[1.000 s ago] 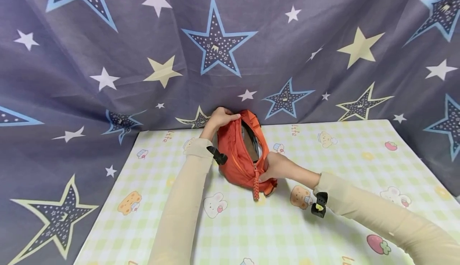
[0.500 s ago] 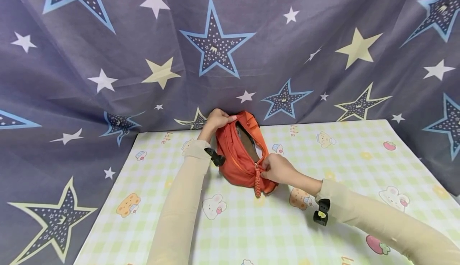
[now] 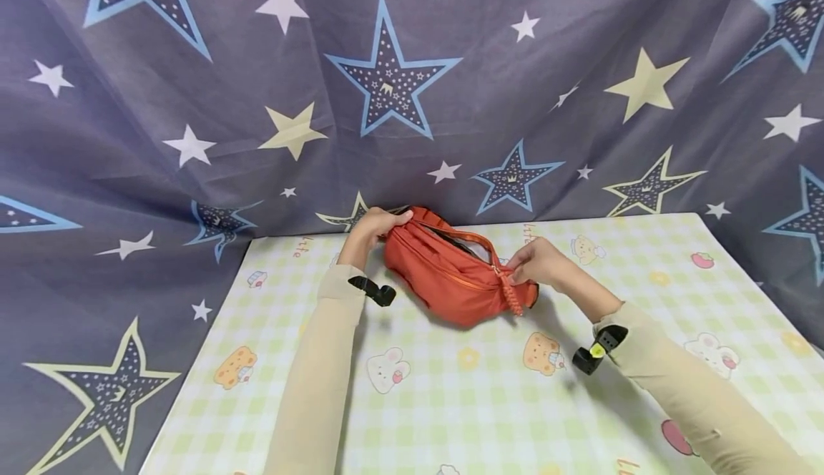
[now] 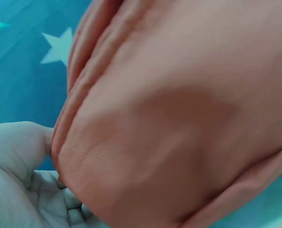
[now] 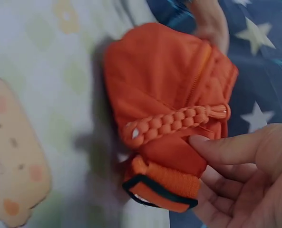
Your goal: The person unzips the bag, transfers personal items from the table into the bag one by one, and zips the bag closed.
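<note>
An orange-red waist bag (image 3: pixel 444 282) lies slantwise between my two hands at the back of the table. Its top zipper is open, and the dark gap shows along the upper edge. My left hand (image 3: pixel 375 227) grips the bag's left end, thumb on top; the left wrist view shows mostly blurred cloth with that hand (image 4: pixel 17 166) at its edge. At the other end my right hand (image 3: pixel 543 266) pinches the fabric beside the braided zipper pull (image 5: pixel 174 123). A short strap end with dark trim (image 5: pixel 162 190) sticks out below the right thumb. The bag's contents are hidden.
A light green checked tablecloth (image 3: pixel 438 403) with printed cartoon figures covers the table. Right behind the bag hangs a dark starry curtain (image 3: pixel 489 89), which meets the table's back edge. Black wrist cameras (image 3: pixel 599 350) sit on both sleeves.
The bag has turned from nearly upright to a flatter slant, its right end swinging up and to the right with my right hand. My left hand has shifted slightly left and down, still gripping.
</note>
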